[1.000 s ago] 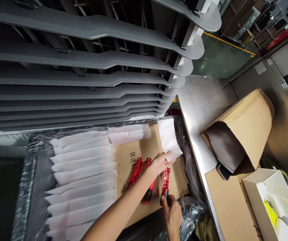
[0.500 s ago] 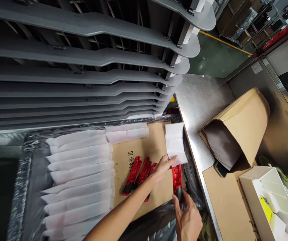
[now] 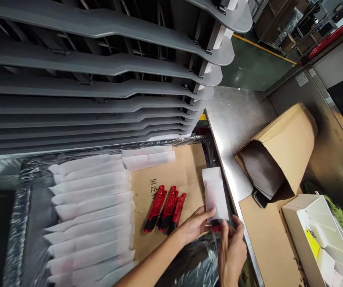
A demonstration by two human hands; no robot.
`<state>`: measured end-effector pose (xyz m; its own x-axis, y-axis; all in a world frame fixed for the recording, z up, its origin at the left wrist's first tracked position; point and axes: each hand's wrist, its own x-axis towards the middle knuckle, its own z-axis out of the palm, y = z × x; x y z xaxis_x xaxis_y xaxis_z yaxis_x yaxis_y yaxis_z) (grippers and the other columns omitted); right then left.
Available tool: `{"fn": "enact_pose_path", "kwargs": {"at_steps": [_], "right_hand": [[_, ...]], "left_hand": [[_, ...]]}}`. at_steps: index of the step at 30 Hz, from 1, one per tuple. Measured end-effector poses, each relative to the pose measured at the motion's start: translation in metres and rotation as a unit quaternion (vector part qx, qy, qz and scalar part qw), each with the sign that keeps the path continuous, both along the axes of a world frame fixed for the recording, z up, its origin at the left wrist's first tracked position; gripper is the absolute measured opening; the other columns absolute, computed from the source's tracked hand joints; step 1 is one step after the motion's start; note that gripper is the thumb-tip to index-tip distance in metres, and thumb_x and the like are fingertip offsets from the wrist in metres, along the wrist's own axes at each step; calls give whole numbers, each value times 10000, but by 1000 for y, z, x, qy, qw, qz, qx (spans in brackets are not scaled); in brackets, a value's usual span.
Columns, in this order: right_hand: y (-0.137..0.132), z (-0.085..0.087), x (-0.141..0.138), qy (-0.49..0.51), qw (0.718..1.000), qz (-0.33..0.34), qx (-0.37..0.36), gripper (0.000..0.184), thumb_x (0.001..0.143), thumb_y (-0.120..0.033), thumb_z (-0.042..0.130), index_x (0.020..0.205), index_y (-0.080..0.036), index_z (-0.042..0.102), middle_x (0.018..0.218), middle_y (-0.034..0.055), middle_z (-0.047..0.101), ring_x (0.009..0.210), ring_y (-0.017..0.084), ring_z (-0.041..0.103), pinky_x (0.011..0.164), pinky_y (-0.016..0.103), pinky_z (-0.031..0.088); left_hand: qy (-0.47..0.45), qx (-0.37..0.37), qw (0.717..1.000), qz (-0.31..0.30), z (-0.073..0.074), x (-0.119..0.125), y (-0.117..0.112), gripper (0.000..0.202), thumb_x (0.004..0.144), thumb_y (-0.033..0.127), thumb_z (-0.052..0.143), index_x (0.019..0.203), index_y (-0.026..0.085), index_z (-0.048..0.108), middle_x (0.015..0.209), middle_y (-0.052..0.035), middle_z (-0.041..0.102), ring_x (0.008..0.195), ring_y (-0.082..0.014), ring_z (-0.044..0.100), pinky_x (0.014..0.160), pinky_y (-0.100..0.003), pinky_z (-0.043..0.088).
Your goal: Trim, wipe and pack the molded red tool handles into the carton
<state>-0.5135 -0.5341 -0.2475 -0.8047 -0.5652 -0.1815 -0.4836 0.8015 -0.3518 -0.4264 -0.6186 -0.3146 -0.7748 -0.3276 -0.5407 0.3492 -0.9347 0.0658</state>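
Note:
My left hand (image 3: pixel 195 225) pinches the lower edge of a white foam sleeve (image 3: pixel 215 192) that lies over the right side of a brown cardboard sheet (image 3: pixel 183 175). My right hand (image 3: pixel 231 251) grips the black end of a red and black tool (image 3: pixel 216 225) that is almost fully inside the sleeve. Three more red and black tools (image 3: pixel 165 209) lie side by side on the cardboard, just left of my left hand. To their left, several white sleeved pieces (image 3: pixel 90 207) lie in stacked rows inside a plastic-lined bin.
A rack of grey plastic parts (image 3: pixel 99 71) fills the upper left. A steel table (image 3: pixel 237 119) runs along the right with an open brown paper bag (image 3: pixel 281 147) of grey sheets and a white box (image 3: pixel 320 235). Black plastic film (image 3: pixel 28 187) edges the bin.
The red tool has slid into the white sleeve until only its black end shows. Both hands have moved down and right with it. The sleeve now lies flat.

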Motion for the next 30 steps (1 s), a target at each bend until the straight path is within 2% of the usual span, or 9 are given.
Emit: {"fn": "enact_pose_path", "kwargs": {"at_steps": [2,5,8,11,16,19,22,25,30], "right_hand": [[0,3,-6,-22,999,14,-28,667,902,-728,281,1181,-220,612,902,99,765,803,289,717,638,336,469],[-2,6,-13,-40,996,56,-65,588,877,-712,408,1068,-230,686,1004,91,746,894,259,696,723,314,492],[-5,5,-17,-32,992,92,-80,528,878,-679,457,934,-218,708,934,83,730,810,227,675,708,299,489],[-6,0,-23,-7,988,131,-82,521,912,-652,405,833,-221,688,833,70,706,740,210,654,659,290,478],[-3,-3,-33,24,972,219,-78,460,953,-578,378,821,-238,659,785,50,660,724,190,627,611,268,466],[-2,2,-32,5,959,272,-80,400,958,-524,417,791,-247,652,763,43,645,734,193,607,638,276,467],[-1,7,-25,-24,954,269,-134,337,941,-493,479,801,-245,659,784,40,654,757,194,613,703,295,483],[1,7,-20,-35,960,184,-209,348,889,-542,551,958,-222,669,871,59,666,801,210,627,732,316,494],[8,-2,-14,-41,972,114,-199,474,821,-627,589,994,-195,680,790,57,652,677,198,595,554,281,445]], "left_hand": [[2,27,1000,4,0,-1,6,389,614,417,895,814,165,676,736,-26,712,665,-169,657,677,-300,547],[5,57,998,2,-2,0,9,301,707,389,838,793,156,669,753,-38,728,692,-175,667,711,-320,554],[12,71,997,-6,-1,3,10,253,764,365,796,794,150,666,760,-40,733,696,-166,668,729,-322,551],[29,75,996,-27,4,8,10,305,775,419,777,826,136,675,785,-63,738,708,-183,675,731,-334,549],[97,101,984,-108,8,14,5,597,753,694,648,906,118,683,937,-148,740,826,-292,686,703,-438,554],[32,143,984,-101,1,12,8,481,751,597,720,868,132,681,850,-107,743,753,-239,677,684,-372,541],[-30,156,986,-51,-4,9,13,303,678,344,857,798,133,675,743,-62,725,681,-185,674,661,-278,514],[-74,142,986,57,-7,11,8,244,665,174,860,815,158,669,777,-34,727,738,-167,692,727,-254,527],[-199,131,932,274,-29,37,-37,139,822,63,702,819,176,621,816,16,693,748,-97,663,745,-200,534]]}}
